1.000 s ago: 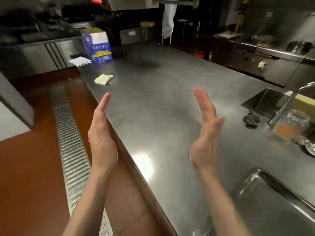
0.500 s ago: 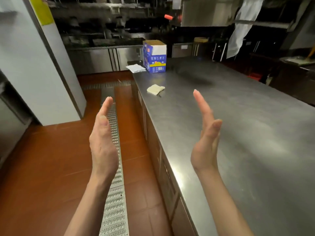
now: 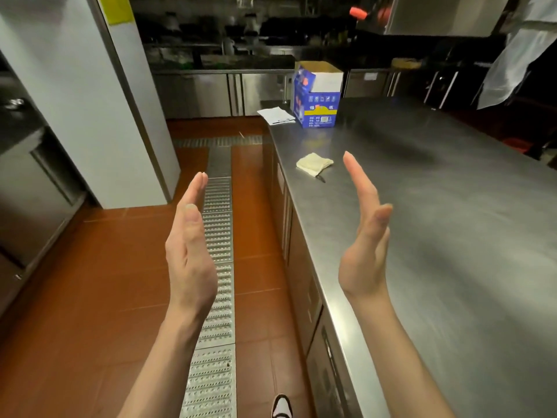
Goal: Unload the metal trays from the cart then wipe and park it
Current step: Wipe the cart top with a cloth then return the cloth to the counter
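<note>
Steel counter (image 3: 437, 236) fills the right side, a floor drain grate (image 3: 215, 267) runs down the aisle, and neither cart nor trays show, so their place and long axis cannot be told. Left hand (image 3: 190, 251) and right hand (image 3: 363, 251) hover empty, palms facing, fingers straight. Finding the cart seems the step; the folded cloth (image 3: 314, 163) near the blue box (image 3: 316, 96) looks suited to wiping.

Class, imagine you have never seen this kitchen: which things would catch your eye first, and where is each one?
First, the two open hands raised in the foreground, palms facing: the left hand over the red floor, the right hand over the steel counter. Next, the blue cardboard box at the counter's far corner, with a folded cloth lying nearer. A perforated metal floor drain runs alongside the counter.
</note>
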`<state>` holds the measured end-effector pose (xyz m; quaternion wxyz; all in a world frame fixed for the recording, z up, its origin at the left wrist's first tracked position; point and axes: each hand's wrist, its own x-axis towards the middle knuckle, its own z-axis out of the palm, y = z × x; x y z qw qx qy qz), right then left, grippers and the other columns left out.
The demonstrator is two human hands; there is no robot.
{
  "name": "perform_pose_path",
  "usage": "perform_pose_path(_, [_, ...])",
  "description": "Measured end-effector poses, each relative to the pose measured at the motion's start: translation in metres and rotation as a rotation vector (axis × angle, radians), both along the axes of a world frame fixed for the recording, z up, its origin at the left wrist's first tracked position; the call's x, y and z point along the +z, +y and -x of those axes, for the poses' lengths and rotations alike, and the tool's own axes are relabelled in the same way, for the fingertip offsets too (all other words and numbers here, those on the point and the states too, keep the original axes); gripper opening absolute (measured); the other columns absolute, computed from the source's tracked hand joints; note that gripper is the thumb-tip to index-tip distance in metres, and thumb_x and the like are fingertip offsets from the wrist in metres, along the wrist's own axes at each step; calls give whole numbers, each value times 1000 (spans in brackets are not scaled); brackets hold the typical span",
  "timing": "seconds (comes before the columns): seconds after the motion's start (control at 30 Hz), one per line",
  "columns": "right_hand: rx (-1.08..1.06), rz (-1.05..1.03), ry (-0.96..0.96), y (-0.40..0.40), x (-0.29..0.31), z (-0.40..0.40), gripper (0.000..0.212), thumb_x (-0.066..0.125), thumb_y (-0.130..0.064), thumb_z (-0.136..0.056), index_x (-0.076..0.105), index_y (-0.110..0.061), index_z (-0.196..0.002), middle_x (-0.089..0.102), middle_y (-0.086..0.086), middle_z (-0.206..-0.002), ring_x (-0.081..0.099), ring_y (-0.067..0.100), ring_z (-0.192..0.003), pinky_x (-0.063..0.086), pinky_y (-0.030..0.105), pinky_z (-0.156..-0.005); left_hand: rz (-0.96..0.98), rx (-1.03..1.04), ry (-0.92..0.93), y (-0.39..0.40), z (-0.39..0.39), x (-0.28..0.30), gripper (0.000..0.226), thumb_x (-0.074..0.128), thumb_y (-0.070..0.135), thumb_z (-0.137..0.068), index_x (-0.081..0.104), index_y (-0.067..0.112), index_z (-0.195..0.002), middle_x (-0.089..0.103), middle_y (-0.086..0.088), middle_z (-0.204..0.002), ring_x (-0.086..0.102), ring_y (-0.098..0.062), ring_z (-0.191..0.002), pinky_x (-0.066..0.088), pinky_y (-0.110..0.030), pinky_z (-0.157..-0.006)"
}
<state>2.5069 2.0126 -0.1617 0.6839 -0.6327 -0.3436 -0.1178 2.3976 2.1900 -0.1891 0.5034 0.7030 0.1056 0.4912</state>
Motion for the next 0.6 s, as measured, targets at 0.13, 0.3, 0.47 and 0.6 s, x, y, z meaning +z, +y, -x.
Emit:
perform_pose_path(0.13, [13,31,-5,44,-2,-65,100,11,-84,-97,43,-14,-160,45,-5,-166,33,3,-155,21,11,-123,-7,28,-16,38,-59,4,59,27,55,-113,47,23,-158,51,8,-161,44,-10,-151,35,-25,-123])
perform_pose_path(0.3, [56,19,31,102,-6,-142,97,12,-84,-98,43,-16,-160,45,-8,-165,34,5,-156,23,18,-126,-1,74,-11,94,-131,7,60,27,57,-112,48,23,-156,52,12,-160,44,-10,-151,35,-29,-124])
perform_pose_path(0.47, [62,25,49,160,-12,-205,92,11,-79,-101,43,-16,-160,47,-8,-164,34,3,-155,24,12,-122,18,77,32,144,-188,1,61,28,62,-110,49,27,-156,53,13,-159,43,-8,-151,34,-28,-124])
perform_pose_path(0.6, [90,46,69,208,-16,-249,92,13,-81,-100,42,-19,-161,45,-10,-165,33,-2,-154,22,6,-118,48,89,34,190,-230,-9,60,28,63,-110,49,30,-155,53,13,-159,44,-7,-151,34,-26,-123])
